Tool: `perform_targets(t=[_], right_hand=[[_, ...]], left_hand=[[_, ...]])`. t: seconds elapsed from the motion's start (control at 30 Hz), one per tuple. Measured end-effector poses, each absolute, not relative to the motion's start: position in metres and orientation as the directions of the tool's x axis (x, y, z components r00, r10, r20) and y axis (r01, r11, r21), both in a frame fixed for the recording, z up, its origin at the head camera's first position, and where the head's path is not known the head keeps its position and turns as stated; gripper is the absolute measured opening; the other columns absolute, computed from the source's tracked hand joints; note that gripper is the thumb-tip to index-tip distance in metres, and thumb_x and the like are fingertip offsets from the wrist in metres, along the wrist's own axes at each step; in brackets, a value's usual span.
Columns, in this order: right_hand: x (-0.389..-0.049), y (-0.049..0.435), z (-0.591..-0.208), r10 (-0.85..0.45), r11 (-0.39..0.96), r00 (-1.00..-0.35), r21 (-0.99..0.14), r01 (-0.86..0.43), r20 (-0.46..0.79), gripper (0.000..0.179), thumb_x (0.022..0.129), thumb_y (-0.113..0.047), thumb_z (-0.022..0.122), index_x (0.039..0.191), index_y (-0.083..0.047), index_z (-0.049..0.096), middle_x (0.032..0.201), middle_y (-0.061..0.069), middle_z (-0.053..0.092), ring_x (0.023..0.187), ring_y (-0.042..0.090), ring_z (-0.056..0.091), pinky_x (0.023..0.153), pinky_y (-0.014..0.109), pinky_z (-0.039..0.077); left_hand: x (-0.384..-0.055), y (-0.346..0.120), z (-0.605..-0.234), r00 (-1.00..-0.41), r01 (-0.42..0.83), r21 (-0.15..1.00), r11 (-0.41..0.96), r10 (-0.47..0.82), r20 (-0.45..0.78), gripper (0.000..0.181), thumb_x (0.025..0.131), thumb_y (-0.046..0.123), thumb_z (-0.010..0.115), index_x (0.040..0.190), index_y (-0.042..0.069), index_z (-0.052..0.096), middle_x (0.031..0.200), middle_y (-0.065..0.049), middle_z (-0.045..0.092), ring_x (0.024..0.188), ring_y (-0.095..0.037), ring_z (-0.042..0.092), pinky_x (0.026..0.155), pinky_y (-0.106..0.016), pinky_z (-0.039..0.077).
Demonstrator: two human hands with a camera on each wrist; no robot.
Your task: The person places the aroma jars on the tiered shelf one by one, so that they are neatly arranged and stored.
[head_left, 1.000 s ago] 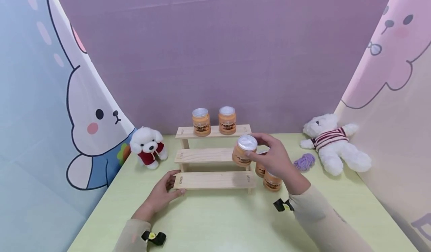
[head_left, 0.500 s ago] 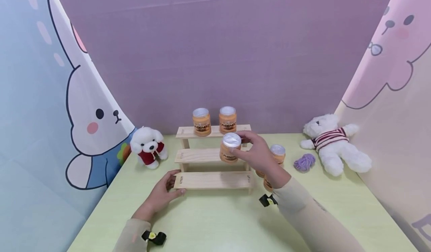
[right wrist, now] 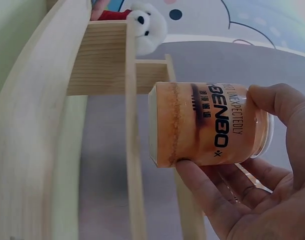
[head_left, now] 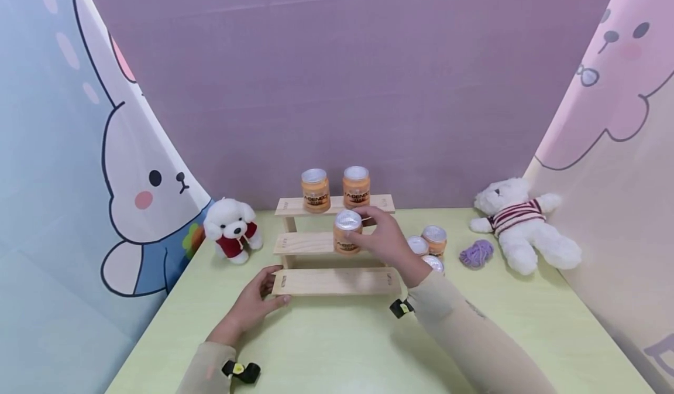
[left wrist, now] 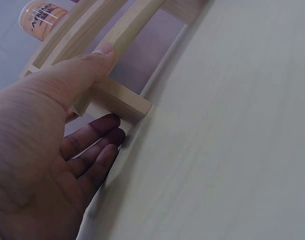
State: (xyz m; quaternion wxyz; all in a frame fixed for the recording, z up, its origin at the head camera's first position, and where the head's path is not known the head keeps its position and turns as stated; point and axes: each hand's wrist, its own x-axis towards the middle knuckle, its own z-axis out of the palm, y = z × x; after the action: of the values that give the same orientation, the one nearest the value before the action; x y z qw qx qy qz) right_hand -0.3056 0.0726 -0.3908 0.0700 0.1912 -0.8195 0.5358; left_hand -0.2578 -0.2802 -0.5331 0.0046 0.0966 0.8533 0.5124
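My right hand (head_left: pixel 380 237) grips an orange jar (head_left: pixel 347 235) with a silver lid, upright at the middle step of a three-step wooden shelf (head_left: pixel 337 283). In the right wrist view, thumb and fingers hold the jar (right wrist: pixel 212 125) around its sides; whether its base touches the step I cannot tell. My left hand (head_left: pixel 255 301) holds the left end of the lowest step. In the left wrist view its thumb lies on the board (left wrist: pixel 127 35), with other fingers beside the leg (left wrist: pixel 125 102). Two like jars, a left one (head_left: pixel 315 192) and a right one (head_left: pixel 356 189), stand on the top step.
Three more jars, one of them the rear jar (head_left: pixel 434 242), stand together on the table (head_left: pixel 337 347) right of the shelf. Beyond them lie purple yarn (head_left: pixel 476 254) and a white plush bear (head_left: pixel 518 224). A plush dog (head_left: pixel 233 230) sits left of the shelf.
My right hand has carried the jar leftward from the shelf's right end to the middle step, uncovering the three jars on the table. The left hand has stayed in place.
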Motion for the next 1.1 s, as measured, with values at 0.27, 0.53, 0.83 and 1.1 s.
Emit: perform_targets(t=[0.27,0.53,0.83,1.1], right_hand=[[-0.312,0.064,-0.396,-0.238,0.357,-0.925,-0.859,-0.366,0.295,0.056,0.087,-0.022,0.088,0.136,-0.010,0.065,0.127,0.007,0.067,0.115,0.033,0.063,0.082,0.040,0.059],[-0.312,0.057,-0.398,-0.235,0.391,-0.925,-0.842,-0.371,0.298,0.060,0.088,-0.024,0.088,0.142,-0.012,0.062,0.129,0.004,0.067,0.116,0.028,0.063,0.091,0.042,0.057],[-0.308,0.044,-0.412,-0.233,0.327,-0.924,-0.871,-0.367,0.302,0.068,0.086,-0.011,0.088,0.146,-0.007,0.057,0.130,0.010,0.062,0.121,0.031,0.060,0.094,0.038,0.058],[-0.310,0.033,-0.413,-0.218,0.364,-0.924,-0.852,-0.376,0.314,0.070,0.087,-0.016,0.089,0.147,-0.010,0.055,0.131,0.006,0.062,0.123,0.031,0.060,0.093,0.033,0.057]], left_hand=[[-0.258,-0.280,-0.533,-0.982,0.158,0.879,0.449,0.168,0.091,0.077,0.087,0.030,0.088,0.152,0.020,0.048,0.123,-0.004,0.066,0.115,-0.021,0.062,0.106,-0.043,0.046],[-0.258,-0.278,-0.533,-0.980,0.168,0.882,0.441,0.171,0.102,0.076,0.088,0.023,0.087,0.152,0.015,0.047,0.122,-0.008,0.065,0.115,-0.023,0.062,0.106,-0.045,0.047],[-0.256,-0.274,-0.532,-0.985,0.153,0.879,0.451,0.142,0.098,0.075,0.090,0.011,0.084,0.154,0.006,0.044,0.121,-0.013,0.065,0.115,-0.031,0.061,0.107,-0.053,0.045],[-0.251,-0.273,-0.525,-0.984,0.144,0.896,0.419,0.154,0.086,0.075,0.089,0.016,0.086,0.152,0.012,0.047,0.123,-0.011,0.065,0.116,-0.028,0.061,0.107,-0.052,0.044]])
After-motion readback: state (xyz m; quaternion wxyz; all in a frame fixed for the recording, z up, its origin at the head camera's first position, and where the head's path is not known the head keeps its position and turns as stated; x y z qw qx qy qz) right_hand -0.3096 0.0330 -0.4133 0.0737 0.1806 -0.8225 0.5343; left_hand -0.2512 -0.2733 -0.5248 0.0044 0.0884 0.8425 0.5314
